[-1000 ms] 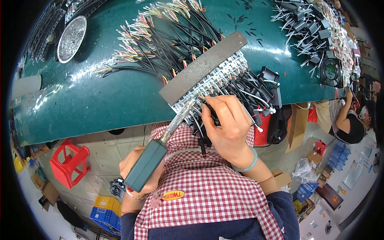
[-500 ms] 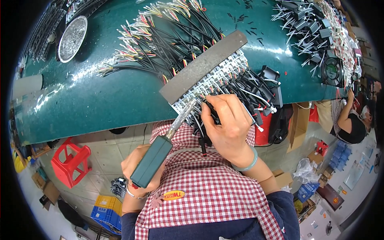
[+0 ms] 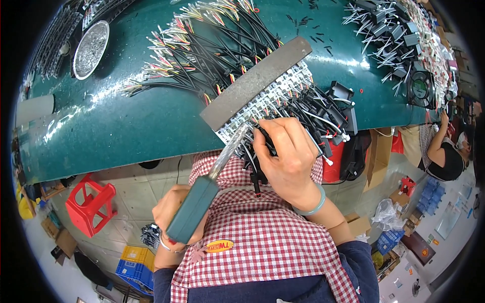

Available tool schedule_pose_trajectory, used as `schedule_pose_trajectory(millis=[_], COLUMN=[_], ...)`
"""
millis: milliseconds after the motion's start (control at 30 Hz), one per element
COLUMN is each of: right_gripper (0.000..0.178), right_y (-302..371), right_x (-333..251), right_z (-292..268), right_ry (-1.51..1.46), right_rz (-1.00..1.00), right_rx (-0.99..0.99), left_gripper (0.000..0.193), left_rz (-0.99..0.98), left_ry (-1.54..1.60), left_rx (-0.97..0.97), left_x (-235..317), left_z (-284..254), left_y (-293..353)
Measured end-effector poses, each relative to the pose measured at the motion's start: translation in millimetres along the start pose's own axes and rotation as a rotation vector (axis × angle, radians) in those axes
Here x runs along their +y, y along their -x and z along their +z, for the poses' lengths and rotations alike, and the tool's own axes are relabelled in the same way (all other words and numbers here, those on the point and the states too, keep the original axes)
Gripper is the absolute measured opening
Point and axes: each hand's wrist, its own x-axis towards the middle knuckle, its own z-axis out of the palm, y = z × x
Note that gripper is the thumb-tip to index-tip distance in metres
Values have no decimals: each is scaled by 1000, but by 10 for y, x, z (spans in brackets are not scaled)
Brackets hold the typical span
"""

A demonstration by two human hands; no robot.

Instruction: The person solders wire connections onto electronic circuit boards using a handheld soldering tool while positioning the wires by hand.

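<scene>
My left hand is closed around the green handle of a soldering iron. Its foil-like silvery barrel slants up to the near edge of a row of small white circuit boards. Close to the iron's tip, my right hand pinches what looks like a thin wire end against the boards; the fingers partly hide it. A dark flat metal bar lies along the boards' far side. Black cables spread from their near side, some ending in black housings.
Bundled black cables with stripped coloured ends fan out behind the bar on the green table. A round metal dish stands far left. Black parts with white leads and a small fan lie right. Below is a red stool.
The soldering iron's handle has shifted slightly up and to the right, its tip still at the boards. My right hand has barely moved.
</scene>
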Motion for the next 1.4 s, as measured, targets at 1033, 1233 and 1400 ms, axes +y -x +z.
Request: schedule_pose_trajectory(millis=[1033,1233,1400], right_gripper=[24,24,24], right_y=[-1,-3,-4], right_x=[-34,-38,-47], right_z=[-8,-4,-11], right_ry=[-7,8,15], right_rz=[15,-8,-3], right_rx=[-29,-30,-37], left_gripper=[23,23,22], left_rz=[16,20,17], left_ry=[-8,15,3], left_rx=[40,38,6], left_x=[-72,-88,-93], left_z=[40,59,31], left_y=[62,58,64])
